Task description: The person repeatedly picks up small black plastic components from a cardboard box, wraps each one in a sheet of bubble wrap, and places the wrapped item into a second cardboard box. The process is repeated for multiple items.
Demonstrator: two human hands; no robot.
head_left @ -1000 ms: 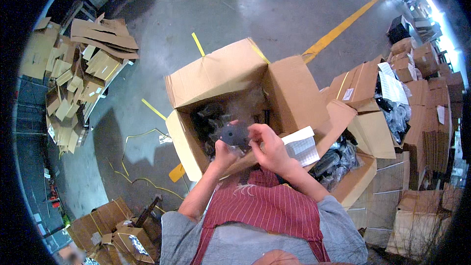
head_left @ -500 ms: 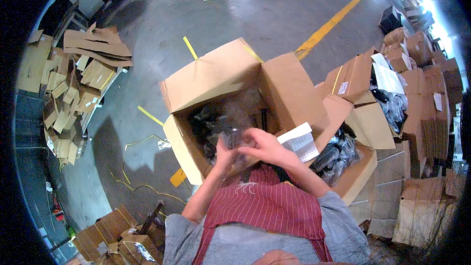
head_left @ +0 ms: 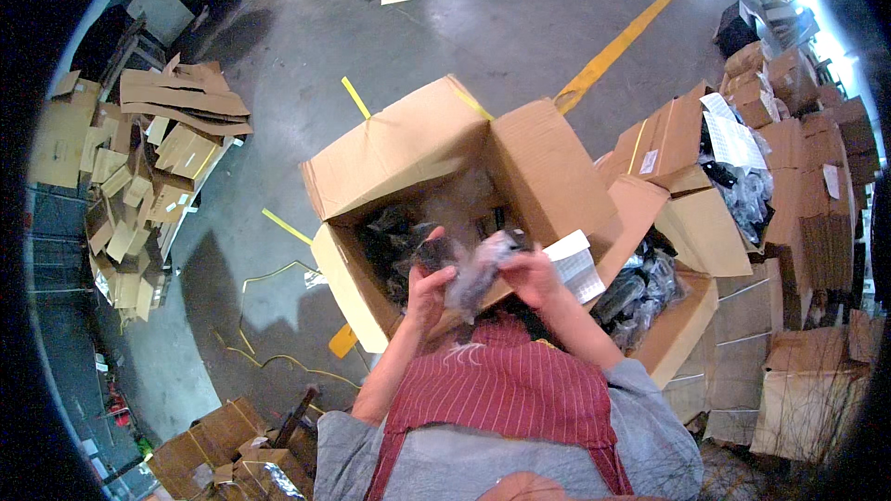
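Note:
Over the near side of a large open cardboard box (head_left: 404, 150), both my hands are raised. My left hand (head_left: 427, 289) is closed round a dark, glossy piece (head_left: 434, 255) whose kind I cannot make out. A clear plastic bag (head_left: 478, 276), blurred by motion, is gripped by my right hand (head_left: 529, 276); a black end (head_left: 516, 239) shows at its top. The bag's lower part hangs between my hands, close to the left fingers. Inside the box, dark plastic-wrapped items (head_left: 388, 223) lie in shadow, partly hidden by my hands.
At right, a second open box (head_left: 682, 329) holds bagged dark items, with a printed sheet (head_left: 577, 267) beside my right forearm. Another filled box (head_left: 668, 139) and stacked cartons (head_left: 798, 195) stand beyond. Flattened cardboard (head_left: 181, 97) is piled at left. Yellow strapping (head_left: 288, 366) lies on the floor.
My hands have moved apart, the right one shifting to the right. The plastic bag, formerly bunched between both hands, now extends from the right hand, and the dark piece shows in the left.

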